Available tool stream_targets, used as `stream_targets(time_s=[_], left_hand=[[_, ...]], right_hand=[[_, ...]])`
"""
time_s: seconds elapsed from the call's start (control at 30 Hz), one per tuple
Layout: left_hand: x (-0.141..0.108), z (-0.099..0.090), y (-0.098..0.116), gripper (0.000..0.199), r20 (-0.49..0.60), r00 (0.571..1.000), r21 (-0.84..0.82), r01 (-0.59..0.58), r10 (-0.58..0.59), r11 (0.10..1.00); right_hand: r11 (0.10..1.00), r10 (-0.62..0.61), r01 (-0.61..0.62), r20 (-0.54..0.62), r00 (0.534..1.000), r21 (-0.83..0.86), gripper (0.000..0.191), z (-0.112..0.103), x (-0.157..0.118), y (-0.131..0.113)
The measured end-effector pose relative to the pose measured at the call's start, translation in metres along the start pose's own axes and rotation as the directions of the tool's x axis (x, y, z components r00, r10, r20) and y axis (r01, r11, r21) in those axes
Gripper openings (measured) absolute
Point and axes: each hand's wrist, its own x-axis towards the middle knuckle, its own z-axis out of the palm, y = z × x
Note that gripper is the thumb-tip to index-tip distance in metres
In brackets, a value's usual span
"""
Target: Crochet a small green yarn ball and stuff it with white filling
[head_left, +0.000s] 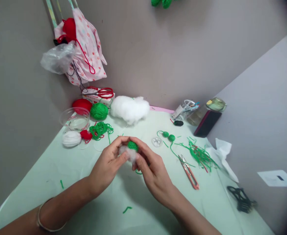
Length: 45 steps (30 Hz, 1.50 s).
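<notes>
in the head view, our left hand point(109, 164) and right hand point(155, 170) have their fingers curled in, together holding a green crocheted piece point(133, 145) and white stuffing point(132, 155) above the table point(96, 212). between our forearms we see a broad stretch with one yarn scrap point(127, 209); snips point(187, 174) lie rightward. the table's left edge slants; grey walls point(133, 49) rise behind.

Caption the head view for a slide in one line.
Left hand and right hand together hold a green yarn piece and white stuffing above a pale table.
</notes>
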Motion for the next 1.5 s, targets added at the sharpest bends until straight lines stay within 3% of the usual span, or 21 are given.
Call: stream_targets(time_s=[0.17,0.33,0.5,0.8,0.87,1.0,1.17,1.37,1.5], left_hand=[[0.002,-0.001,-0.001,0.022,-0.036,0.998,0.025,0.055,-0.054,0.998],[0.004,-0.005,0.001,0.022,-0.001,1.0,0.094,0.01,-0.01,0.996],[0.005,-0.005,0.005,0.024,0.133,0.983,-0.026,0.128,-0.124,0.991],[0.001,-0.004,0.013,0.03,0.125,0.99,-0.176,0.091,-0.07,0.98],[0.001,-0.003,0.011,0.029,0.089,0.994,-0.155,0.078,-0.065,0.985],[0.002,-0.001,0.006,0.007,0.103,0.993,0.032,-0.054,0.05,0.998],[0.004,-0.006,0.0,0.008,0.026,0.993,0.178,-0.117,0.114,0.977],[0.004,-0.004,-0.004,0.02,0.032,0.999,-0.009,0.01,-0.01,1.0],[0.004,0.0,-0.004,0.022,0.035,0.999,-0.129,0.031,-0.027,0.991]], right_hand=[[0.994,0.07,-0.075,0.067,0.995,0.077,0.058,-0.003,0.001,-0.003],[0.97,0.141,-0.149,0.054,0.989,0.193,0.052,0.002,0.005,0.001],[0.94,0.177,-0.163,-0.021,0.984,0.299,0.047,0.007,0.007,0.001],[0.926,0.274,-0.209,-0.182,0.944,0.313,0.034,0.007,0.01,0.003],[0.929,0.274,-0.21,-0.183,0.944,0.305,0.034,0.008,0.01,0.004],[0.944,0.259,-0.211,-0.173,0.95,0.254,0.032,0.008,0.009,0.006],[0.958,0.236,-0.198,-0.175,0.956,0.21,0.032,0.005,0.009,0.004],[0.954,0.152,-0.115,-0.115,0.982,0.277,0.036,0.008,0.006,0.001],[0.961,0.1,-0.071,-0.098,0.99,0.267,0.035,0.011,0.003,0.006]])
